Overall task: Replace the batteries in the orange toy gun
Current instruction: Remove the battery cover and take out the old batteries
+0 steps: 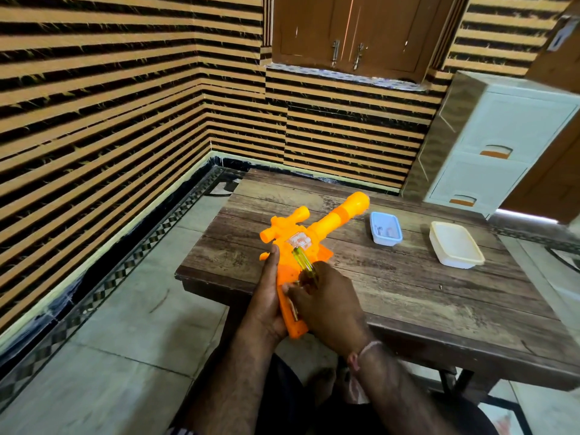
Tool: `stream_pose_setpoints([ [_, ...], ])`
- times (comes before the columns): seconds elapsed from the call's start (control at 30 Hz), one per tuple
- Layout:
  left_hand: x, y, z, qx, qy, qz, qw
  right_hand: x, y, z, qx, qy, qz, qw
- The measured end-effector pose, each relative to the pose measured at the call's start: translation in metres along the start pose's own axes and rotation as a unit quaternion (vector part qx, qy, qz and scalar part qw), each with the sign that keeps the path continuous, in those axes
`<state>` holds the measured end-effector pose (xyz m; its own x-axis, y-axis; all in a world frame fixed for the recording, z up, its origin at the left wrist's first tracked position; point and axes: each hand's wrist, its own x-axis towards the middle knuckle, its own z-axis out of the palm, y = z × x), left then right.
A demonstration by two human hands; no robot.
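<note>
The orange toy gun (317,233) lies tilted over the near left corner of the wooden table (408,293), barrel pointing away to the right. My left hand (266,290) grips its stock from the left side, thumb stretched along the body. My right hand (326,302) holds a screwdriver with a yellow-green translucent handle (301,260), the handle sticking up past my fingers, and its fingertips sit at the grip part of the gun. The screwdriver's tip is hidden by my hand.
A small blue tray (385,229) holding small items stands beyond the gun. A white lidded box (455,244) sits further right. A white drawer unit (489,146) stands behind the table's far right corner. Tiled floor lies to the left.
</note>
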<state>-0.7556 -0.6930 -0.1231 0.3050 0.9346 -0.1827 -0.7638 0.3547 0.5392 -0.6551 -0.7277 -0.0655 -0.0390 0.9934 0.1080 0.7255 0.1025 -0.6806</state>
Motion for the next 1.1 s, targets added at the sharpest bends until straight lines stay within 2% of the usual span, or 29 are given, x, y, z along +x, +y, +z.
stream_pose_setpoints([
  [0.27,-0.001,0.001,-0.001,0.001,0.009,-0.017,1.000,-0.004,-0.003,0.002,0.009,0.037,-0.004,0.999],
  [0.43,-0.004,0.004,-0.002,-0.023,-0.002,-0.013,1.000,0.001,-0.004,0.000,0.136,0.073,0.005,0.988],
  [0.5,-0.002,0.002,-0.002,-0.012,0.016,0.002,1.000,0.006,-0.010,-0.009,0.293,0.081,0.048,0.952],
  [0.57,0.001,-0.001,-0.003,0.002,0.008,0.010,1.000,0.009,-0.017,-0.020,0.466,0.056,0.123,0.875],
  [0.6,0.001,-0.002,-0.002,0.001,0.005,0.016,1.000,0.010,-0.018,-0.022,0.516,0.045,0.154,0.842],
  [0.67,0.000,-0.001,-0.001,0.003,-0.001,0.014,1.000,0.012,-0.015,-0.021,0.568,0.026,0.183,0.802],
  [0.8,-0.003,-0.001,0.001,0.030,-0.038,0.002,0.999,0.011,-0.008,-0.014,0.603,0.023,0.181,0.777],
  [0.93,-0.002,0.000,0.001,0.020,-0.029,-0.006,0.999,0.008,-0.013,-0.021,0.642,0.028,0.194,0.741],
  [1.0,0.001,0.000,-0.002,0.041,-0.017,0.008,0.999,0.007,-0.014,-0.024,0.634,0.037,0.190,0.748],
  [1.1,0.005,-0.001,-0.008,0.077,-0.004,0.033,0.997,0.006,-0.015,-0.029,0.588,0.058,0.166,0.789],
])
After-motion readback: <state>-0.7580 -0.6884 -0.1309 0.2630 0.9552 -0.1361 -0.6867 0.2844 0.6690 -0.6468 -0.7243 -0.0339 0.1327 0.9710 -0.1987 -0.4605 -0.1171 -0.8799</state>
